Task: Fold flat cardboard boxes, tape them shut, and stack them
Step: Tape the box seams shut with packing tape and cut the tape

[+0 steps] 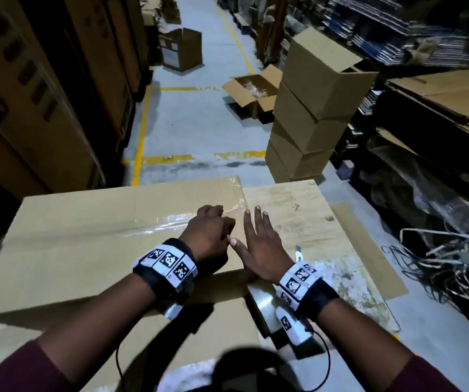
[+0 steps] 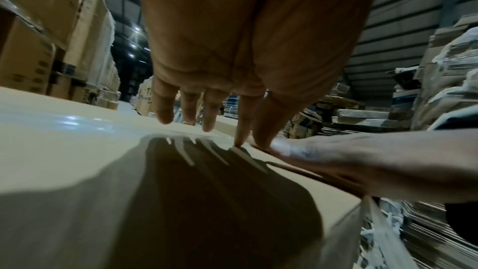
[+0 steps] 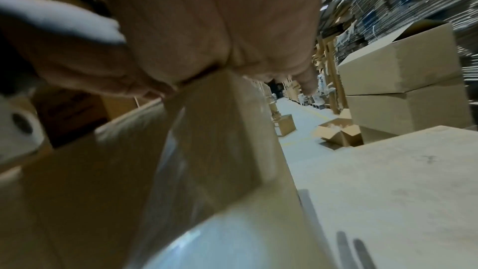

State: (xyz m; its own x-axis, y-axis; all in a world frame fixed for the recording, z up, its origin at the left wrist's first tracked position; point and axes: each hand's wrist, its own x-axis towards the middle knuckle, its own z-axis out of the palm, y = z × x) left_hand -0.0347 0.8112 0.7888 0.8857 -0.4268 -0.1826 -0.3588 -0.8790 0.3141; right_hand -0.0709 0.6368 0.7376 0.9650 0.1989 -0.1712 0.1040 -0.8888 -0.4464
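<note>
both hands press the taped box (image 1: 86, 244): left hand (image 1: 210, 236) fingertips down, right hand (image 1: 258, 250) spread flat at its edge.

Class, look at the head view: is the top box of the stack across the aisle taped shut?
No: the top box of the stack has a flap lifted at its far right corner, leaving a dark gap.

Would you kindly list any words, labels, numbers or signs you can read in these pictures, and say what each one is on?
No text here can be read.
Wristbands: square black-and-white coded markers, no letters.
Tall cartons on the left: dark printed marks, too blurred to read.
Box down the aisle: a pale label, too small to read.
Worktable: a faint dark scribble, not legible.
Taped box under the hands: no print visible.
</note>
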